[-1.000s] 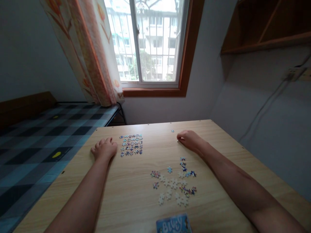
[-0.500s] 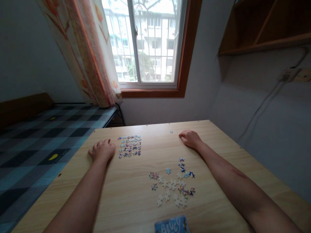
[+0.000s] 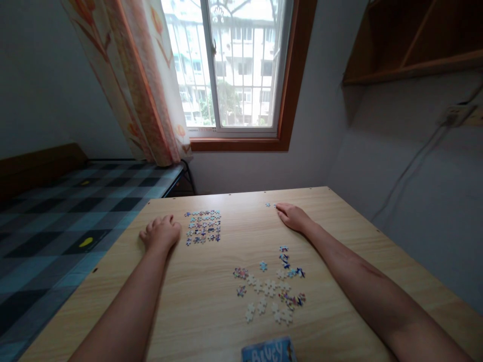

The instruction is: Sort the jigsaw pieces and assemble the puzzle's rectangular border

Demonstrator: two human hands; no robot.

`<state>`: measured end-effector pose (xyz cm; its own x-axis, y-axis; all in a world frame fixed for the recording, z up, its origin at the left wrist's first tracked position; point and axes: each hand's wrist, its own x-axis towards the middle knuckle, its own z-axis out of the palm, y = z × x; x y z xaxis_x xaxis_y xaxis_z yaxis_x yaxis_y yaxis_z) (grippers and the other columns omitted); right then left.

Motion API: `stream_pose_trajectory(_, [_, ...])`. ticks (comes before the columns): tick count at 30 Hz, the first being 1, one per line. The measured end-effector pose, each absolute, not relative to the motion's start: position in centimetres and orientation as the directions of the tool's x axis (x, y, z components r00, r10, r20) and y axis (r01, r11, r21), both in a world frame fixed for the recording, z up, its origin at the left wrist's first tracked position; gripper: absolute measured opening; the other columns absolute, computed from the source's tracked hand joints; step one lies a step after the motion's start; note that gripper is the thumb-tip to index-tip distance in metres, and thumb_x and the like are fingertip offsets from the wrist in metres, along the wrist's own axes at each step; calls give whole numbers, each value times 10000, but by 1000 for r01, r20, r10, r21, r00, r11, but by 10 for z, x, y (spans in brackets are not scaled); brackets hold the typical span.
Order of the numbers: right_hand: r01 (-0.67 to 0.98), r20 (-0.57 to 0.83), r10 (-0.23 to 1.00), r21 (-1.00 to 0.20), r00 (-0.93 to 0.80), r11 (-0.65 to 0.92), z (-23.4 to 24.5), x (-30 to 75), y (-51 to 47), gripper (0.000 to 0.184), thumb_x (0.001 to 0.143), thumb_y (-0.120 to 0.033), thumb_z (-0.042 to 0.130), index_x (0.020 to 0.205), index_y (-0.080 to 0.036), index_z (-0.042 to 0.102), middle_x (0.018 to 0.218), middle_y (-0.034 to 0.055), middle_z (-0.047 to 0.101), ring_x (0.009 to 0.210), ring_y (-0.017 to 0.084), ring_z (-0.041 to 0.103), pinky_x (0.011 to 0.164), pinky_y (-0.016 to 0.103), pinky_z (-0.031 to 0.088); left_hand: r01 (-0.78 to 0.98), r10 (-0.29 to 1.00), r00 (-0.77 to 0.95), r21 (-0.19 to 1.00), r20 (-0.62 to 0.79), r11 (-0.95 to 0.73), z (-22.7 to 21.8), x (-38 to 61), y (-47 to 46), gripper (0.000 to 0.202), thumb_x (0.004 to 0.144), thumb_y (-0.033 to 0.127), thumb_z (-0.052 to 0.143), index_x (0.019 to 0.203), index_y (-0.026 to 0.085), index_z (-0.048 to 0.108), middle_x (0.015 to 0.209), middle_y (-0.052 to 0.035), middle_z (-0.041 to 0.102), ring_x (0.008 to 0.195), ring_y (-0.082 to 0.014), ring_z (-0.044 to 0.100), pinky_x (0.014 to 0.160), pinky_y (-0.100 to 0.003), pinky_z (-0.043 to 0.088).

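My left hand [image 3: 161, 233] rests on the table left of a block of jigsaw puzzle pieces [image 3: 204, 227] laid out in rows, its fingers slightly bent and apart, holding nothing. Toward the far edge, my right hand [image 3: 294, 217] has its fingers together on a small jigsaw puzzle piece [image 3: 275, 205], which peeks out at the fingertips. Just left of that lies a single light-blue piece [image 3: 267, 204]. Nearer to me is a loose scatter of pieces [image 3: 269, 288], some pale side up and some printed side up. A blue piece [image 3: 263, 265] sits at its upper edge.
A blue box marked "Bluey" [image 3: 268, 350] is at the near edge of the wooden table [image 3: 204, 301]. On the left stands a bed with a checked cover [image 3: 56, 216]. A window [image 3: 241, 70] and curtain are ahead; a shelf [image 3: 411, 70] hangs on the right.
My right hand has shifted slightly left and its fingers have stretched out; a puzzle piece now shows at the fingertips, beside the single light-blue one. My left hand stays in place.
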<state>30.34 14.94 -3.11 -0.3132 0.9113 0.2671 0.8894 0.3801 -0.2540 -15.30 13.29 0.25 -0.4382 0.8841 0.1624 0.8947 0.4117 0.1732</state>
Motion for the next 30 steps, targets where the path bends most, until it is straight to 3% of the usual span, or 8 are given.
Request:
stream_pose_trajectory(9, [922,212,936,-213,-281,325,-39,298,157,548,1020,-407,375,1463,-122,528,1546,174,454,1464,276,379,1226,422,261,897,887,-431,180,166,403,-1,-156,135,593,894,410,350,1415,235,571,1509,-151,486,1364,-368,426,1093,-557,330])
stream_pose_trajectory(14, [930,184,946,-208,-268,304,-42,299,159,583,1027,-430,360,1520,-132,448,1568,166,425,1481,266,352,1227,424,256,895,885,-438,167,158,413,1,-155,135,595,888,414,355,1413,237,574,1490,-155,501,1347,-368,445,1098,-549,329])
stream_pose_trajectory(30, [940,122,958,-192,-261,281,-39,297,154,599,1045,-477,316,1539,-155,423,1628,150,320,1521,289,263,1238,431,211,890,881,-446,184,158,418,1,-155,135,584,885,409,383,1408,241,583,1491,-154,500,1359,-372,431,1100,-548,326])
